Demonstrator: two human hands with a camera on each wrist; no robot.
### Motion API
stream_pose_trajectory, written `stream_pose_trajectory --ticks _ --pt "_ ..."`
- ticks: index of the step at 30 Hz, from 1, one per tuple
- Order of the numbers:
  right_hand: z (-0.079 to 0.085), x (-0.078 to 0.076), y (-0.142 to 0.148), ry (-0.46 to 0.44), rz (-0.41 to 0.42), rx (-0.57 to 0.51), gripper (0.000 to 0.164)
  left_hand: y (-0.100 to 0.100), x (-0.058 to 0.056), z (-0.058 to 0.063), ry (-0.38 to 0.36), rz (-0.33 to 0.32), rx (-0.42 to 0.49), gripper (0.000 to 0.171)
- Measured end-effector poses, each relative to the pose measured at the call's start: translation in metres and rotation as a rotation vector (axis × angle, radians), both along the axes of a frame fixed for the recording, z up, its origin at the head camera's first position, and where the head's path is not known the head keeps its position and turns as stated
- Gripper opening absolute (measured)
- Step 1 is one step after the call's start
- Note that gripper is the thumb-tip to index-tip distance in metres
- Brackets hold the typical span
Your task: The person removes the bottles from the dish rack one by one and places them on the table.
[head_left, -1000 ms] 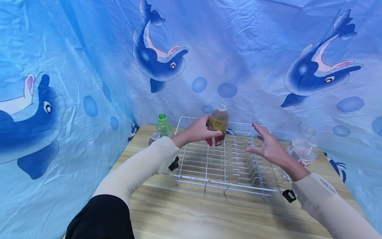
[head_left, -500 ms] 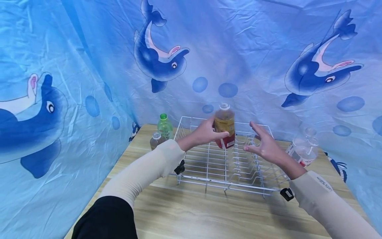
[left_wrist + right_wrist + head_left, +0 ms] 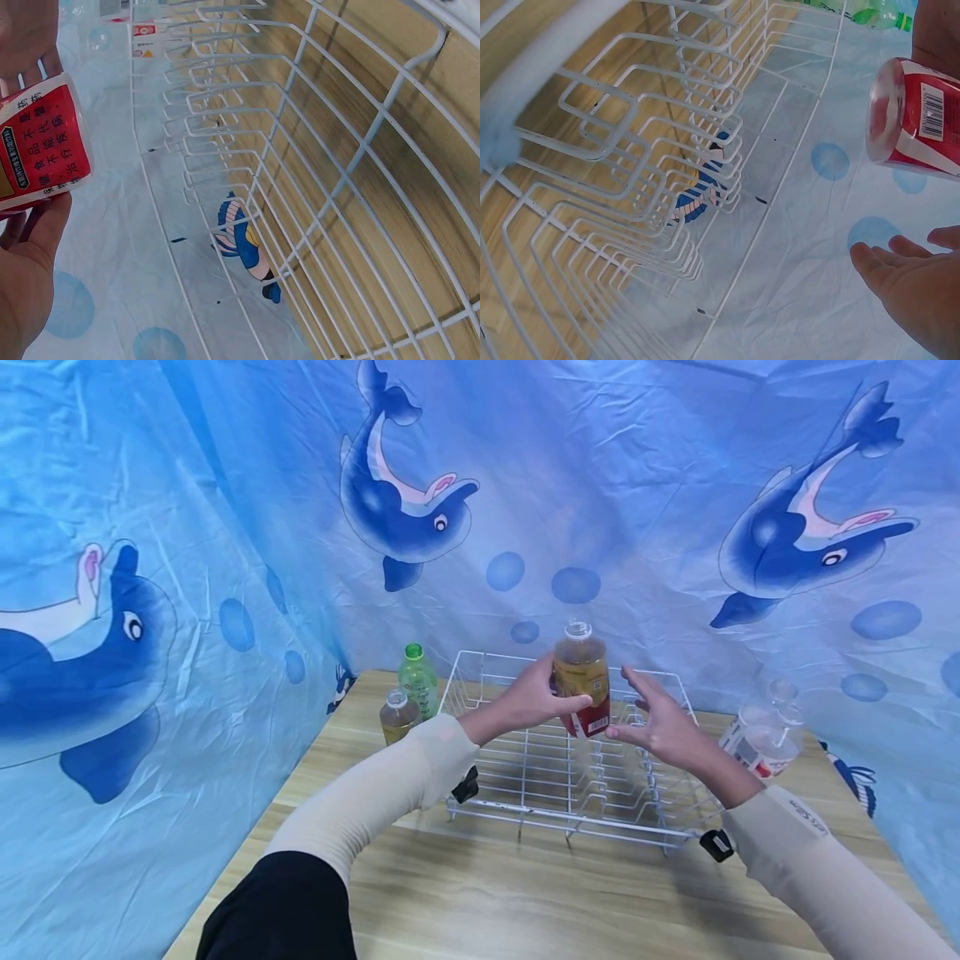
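Note:
My left hand (image 3: 537, 695) grips a clear plastic bottle (image 3: 583, 681) with a gold and red label, its neck upward and no cap on it. The bottle hangs above a white wire dish rack (image 3: 517, 777). In the left wrist view the red label (image 3: 46, 142) with its printed text faces the camera. Close by on the right, my right hand (image 3: 663, 722) has its fingers spread toward the bottle. The right wrist view has a gap between the bottle's base (image 3: 889, 112) and the right hand's fingers (image 3: 889, 266).
Left of the rack stand a green bottle (image 3: 417, 681) and a small brownish bottle (image 3: 398, 717). Clear bottles (image 3: 765, 739) stand to its right. A blue dolphin-print curtain (image 3: 637, 485) hangs behind the wooden table (image 3: 480, 893).
My left hand has carried the bottle to the right, over the rack. My right hand has shifted slightly left, so bottle and right hand are much closer together.

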State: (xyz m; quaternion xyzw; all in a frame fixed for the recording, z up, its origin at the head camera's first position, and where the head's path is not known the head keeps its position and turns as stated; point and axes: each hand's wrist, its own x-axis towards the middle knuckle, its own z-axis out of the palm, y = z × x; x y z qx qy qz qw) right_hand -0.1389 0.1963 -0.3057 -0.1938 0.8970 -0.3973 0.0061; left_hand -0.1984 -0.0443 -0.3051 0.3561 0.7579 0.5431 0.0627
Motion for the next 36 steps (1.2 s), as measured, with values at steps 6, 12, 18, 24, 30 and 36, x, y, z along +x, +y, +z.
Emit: stream_pose_trajectory --ticks 6,12,18,24,30,36 --pt "0.000 -0.001 -0.003 0.002 0.007 0.019 0.107 0.002 0.000 -0.002 0.001 0.006 0.004 0.065" --pt "-0.005 -0.004 -0.008 0.001 0.033 -0.012 0.106 0.002 0.001 -0.004 0.012 -0.022 -0.008 0.067" --pt "-0.009 -0.008 -0.014 0.020 0.072 -0.063 0.100 0.002 0.003 -0.004 0.018 -0.035 0.001 0.065" --pt "-0.014 -0.009 -0.017 -0.006 0.089 -0.100 0.099 0.003 0.006 -0.005 0.049 -0.036 -0.020 0.061" --pt "-0.014 -0.007 -0.018 -0.032 0.058 -0.058 0.096 0.005 0.009 -0.005 0.064 -0.037 -0.035 0.055" --pt "-0.015 -0.005 -0.019 -0.037 0.055 -0.034 0.085 0.008 0.011 -0.006 0.037 -0.033 -0.043 0.052"
